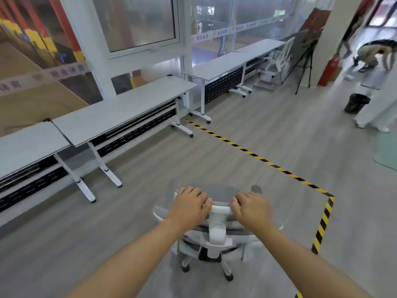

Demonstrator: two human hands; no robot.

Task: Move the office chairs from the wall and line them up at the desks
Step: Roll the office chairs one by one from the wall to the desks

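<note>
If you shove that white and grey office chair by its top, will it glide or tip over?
The white-framed grey mesh office chair probably glides: casters show on its base, on smooth floor. Both the left hand and right hand grip high on the backrest, so a hard shove might tilt it. Likely fairly light.

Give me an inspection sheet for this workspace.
Surface: grey wood-look floor, hazard tape marking a boundary.
Job's things: held chair on open floor; second chair at the far desk; desks along the windows.
Clutter: black bin, tripod, red extinguisher.
Grip: left hand and right hand curled over the chair's top.
Cables: nothing seen.
Surroundings: people at far right, blurred.
</note>
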